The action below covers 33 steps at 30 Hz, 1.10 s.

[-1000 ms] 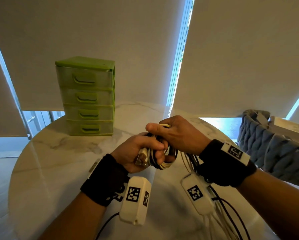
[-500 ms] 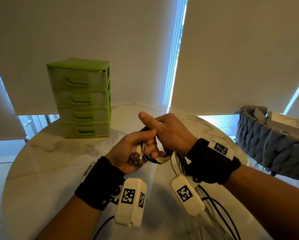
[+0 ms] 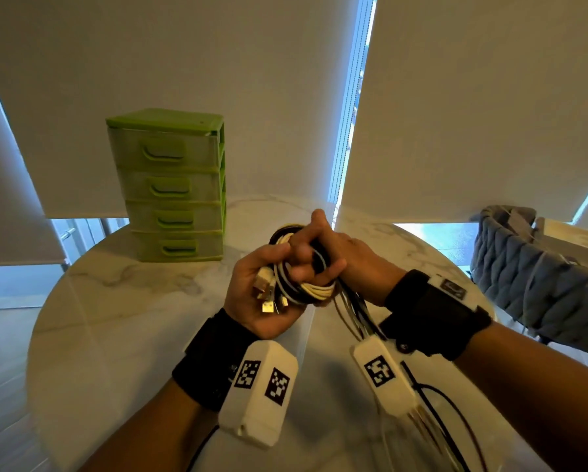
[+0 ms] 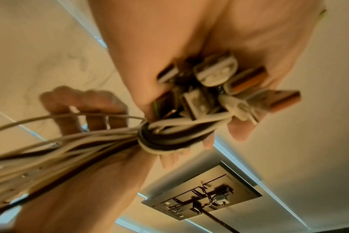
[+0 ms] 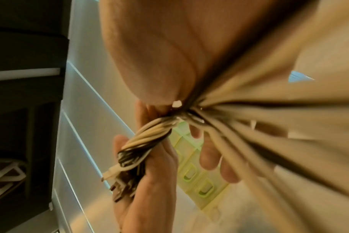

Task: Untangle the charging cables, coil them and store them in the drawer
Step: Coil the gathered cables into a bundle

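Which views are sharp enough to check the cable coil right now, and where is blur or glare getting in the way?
Head view: the cable coil and plugs in the left hand are sharp; window glare behind. Left wrist view: plugs readable, loose strands motion-blurred. Right wrist view: strands near the lens smear badly; only the coil is clear.
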### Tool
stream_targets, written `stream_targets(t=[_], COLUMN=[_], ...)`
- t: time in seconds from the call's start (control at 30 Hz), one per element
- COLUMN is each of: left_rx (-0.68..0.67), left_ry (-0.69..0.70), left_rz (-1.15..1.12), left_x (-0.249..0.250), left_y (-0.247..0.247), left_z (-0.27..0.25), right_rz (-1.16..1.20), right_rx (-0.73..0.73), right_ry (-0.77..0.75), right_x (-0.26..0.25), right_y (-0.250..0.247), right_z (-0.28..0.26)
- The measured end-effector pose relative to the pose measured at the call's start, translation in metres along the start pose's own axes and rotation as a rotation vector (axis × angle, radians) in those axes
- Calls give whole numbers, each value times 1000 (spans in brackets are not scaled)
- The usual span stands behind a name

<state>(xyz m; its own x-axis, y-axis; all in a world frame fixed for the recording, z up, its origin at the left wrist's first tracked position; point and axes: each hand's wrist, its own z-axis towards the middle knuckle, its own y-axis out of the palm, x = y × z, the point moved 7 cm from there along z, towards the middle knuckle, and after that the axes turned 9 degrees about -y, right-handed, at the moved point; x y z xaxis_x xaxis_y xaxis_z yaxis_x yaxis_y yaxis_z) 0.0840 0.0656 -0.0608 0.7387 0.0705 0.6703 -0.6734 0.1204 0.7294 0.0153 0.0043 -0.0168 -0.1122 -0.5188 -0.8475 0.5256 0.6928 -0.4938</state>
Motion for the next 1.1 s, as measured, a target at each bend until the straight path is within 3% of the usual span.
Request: stream_targets(t=[0.1, 0.27, 0.4, 0.53, 0.67, 0.8, 0.83, 0.9, 1.1], left_rx=[-5, -117, 13, 253, 409, 408, 377, 336, 221], left_ry=[68, 143, 206, 216, 207, 141, 100, 70, 37], left_rz=[-36, -92, -69, 37, 135, 446, 536, 648, 606], left_x=[9, 15, 34, 33, 30, 15, 8, 2, -1], left_y=[-1, 0, -22, -37, -43, -29, -25, -16, -1], left_z=[5, 14, 17, 19, 16, 19, 21, 20, 12], right_rz=[105, 224, 160, -53, -591, -1094, -1128, -1040, -892], right_rx=[-145, -158, -349, -343, -386, -292, -288, -374, -331], right_ry=[162, 206, 283, 290, 83, -430, -521, -549, -624], right_x=[21, 39, 55, 43, 21, -43, -58, -71, -78], right_y=[5, 12, 38, 37, 33, 26, 26, 20, 5], right_z=[-21, -49, -86, -96, -96, -84, -81, -66, -33])
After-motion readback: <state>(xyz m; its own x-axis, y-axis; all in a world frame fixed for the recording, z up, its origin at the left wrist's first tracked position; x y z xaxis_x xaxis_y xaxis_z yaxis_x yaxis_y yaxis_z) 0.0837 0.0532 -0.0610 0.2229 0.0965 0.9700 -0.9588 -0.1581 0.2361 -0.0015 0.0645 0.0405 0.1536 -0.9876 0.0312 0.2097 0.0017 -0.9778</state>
